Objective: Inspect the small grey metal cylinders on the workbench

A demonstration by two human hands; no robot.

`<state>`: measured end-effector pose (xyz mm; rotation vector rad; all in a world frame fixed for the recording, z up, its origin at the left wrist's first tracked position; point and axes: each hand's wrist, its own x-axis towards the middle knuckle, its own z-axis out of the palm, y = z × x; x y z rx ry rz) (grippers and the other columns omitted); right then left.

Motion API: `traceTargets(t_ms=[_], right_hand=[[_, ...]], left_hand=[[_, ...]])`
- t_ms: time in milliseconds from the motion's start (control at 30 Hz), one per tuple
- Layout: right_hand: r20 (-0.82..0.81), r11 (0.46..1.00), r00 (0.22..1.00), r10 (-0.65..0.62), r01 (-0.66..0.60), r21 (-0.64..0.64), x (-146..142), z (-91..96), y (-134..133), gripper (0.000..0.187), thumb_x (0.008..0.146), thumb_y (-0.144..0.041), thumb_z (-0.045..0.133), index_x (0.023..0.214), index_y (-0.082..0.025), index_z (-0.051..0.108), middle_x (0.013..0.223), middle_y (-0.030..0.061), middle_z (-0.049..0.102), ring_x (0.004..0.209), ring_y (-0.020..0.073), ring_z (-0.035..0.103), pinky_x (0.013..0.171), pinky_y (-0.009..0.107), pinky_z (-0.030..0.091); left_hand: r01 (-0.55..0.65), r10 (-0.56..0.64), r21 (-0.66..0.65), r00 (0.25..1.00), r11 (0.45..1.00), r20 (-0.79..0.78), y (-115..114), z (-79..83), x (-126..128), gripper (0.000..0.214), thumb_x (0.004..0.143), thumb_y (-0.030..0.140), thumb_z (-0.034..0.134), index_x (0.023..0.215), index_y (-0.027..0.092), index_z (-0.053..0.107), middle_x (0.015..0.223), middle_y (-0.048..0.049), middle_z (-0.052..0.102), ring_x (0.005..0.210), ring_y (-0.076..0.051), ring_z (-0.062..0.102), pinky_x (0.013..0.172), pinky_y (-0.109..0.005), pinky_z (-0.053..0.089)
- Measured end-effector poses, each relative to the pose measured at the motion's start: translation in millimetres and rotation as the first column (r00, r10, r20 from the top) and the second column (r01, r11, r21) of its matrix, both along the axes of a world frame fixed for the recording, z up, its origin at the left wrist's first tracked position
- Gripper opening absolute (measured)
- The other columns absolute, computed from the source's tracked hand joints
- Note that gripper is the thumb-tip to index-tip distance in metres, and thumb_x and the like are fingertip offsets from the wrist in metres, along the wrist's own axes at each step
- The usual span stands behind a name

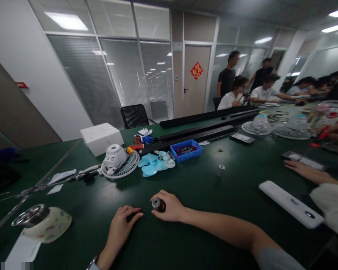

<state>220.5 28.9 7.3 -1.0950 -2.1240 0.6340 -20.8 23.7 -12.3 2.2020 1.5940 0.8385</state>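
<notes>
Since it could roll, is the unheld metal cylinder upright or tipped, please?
Upright: the unheld cylinder stands with its round end facing up.

Ok so, going off the wire tray (190, 156) on the worktop (186, 187): wires (185, 150) are in it, fan blades (150, 169) sit just left, a fan housing (114, 155) is past those, and there's a box (103, 139) farther left and a bit behind. Rails (207, 116) run behind the tray, with a chair (134, 116) back left and a door (197, 90) way behind. In front of the tray, slightly left, the right hand (171, 207) has a cylinder (156, 203) in its fingers; the left hand (120, 222) is farther left. A second cylinder (221, 171) stands front-right of the tray, an oblong case (287, 200) farther that way.
</notes>
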Motion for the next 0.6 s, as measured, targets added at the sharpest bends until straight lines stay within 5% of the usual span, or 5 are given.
traceTargets(t_ms=[167, 300, 467, 600], right_hand=[[0.308, 0.997, 0.948, -0.079, 0.067, 0.05, 42, 23.2, 20, 0.038, 0.071, -0.047, 0.07, 0.104, -0.027, 0.065, 0.1, 0.0009, 0.068, 0.096, 0.0195, 0.06, 0.087, 0.034, 0.04], [0.617, 0.941, 0.725, -0.306, 0.33, 0.078, 114, 44.1, 53, 0.035, 0.07, -0.045, 0.069, 0.101, -0.028, 0.068, 0.098, 0.0018, 0.07, 0.098, 0.0205, 0.06, 0.089, 0.033, 0.036], [0.711, 0.82, 0.524, -0.469, 0.557, 0.131, 198, 58.3, 86, 0.028, 0.069, -0.031, 0.07, 0.094, -0.02, 0.07, 0.094, 0.0109, 0.07, 0.099, 0.0281, 0.061, 0.09, 0.041, 0.033], [0.705, 0.772, 0.474, -0.527, 0.615, 0.164, 218, 69.6, 90, 0.029, 0.068, -0.024, 0.07, 0.097, -0.02, 0.069, 0.093, 0.011, 0.071, 0.097, 0.0284, 0.062, 0.093, 0.045, 0.032]], left_hand=[[-0.004, 0.004, 0.003, 1.0, 1.0, 0.006, 1, -3.4, -4, 0.05, 0.072, 0.064, 0.062, 0.105, 0.028, 0.072, 0.084, -0.0039, 0.07, 0.082, -0.022, 0.064, 0.08, -0.037, 0.053], [-0.016, 0.016, -0.022, 0.999, 1.0, 0.03, 0, -3.6, -4, 0.054, 0.075, 0.064, 0.059, 0.111, 0.025, 0.069, 0.084, -0.0044, 0.068, 0.08, -0.023, 0.063, 0.077, -0.038, 0.053], [-0.042, 0.046, -0.053, 0.996, 0.998, 0.074, -2, -1.4, -1, 0.049, 0.084, 0.06, 0.049, 0.11, 0.023, 0.068, 0.089, -0.0057, 0.069, 0.082, -0.022, 0.063, 0.076, -0.036, 0.053], [-0.061, 0.066, -0.048, 0.991, 0.997, 0.113, -2, -2.7, -1, 0.048, 0.087, 0.059, 0.043, 0.104, 0.023, 0.07, 0.097, -0.0059, 0.072, 0.09, -0.023, 0.065, 0.082, -0.036, 0.053]])
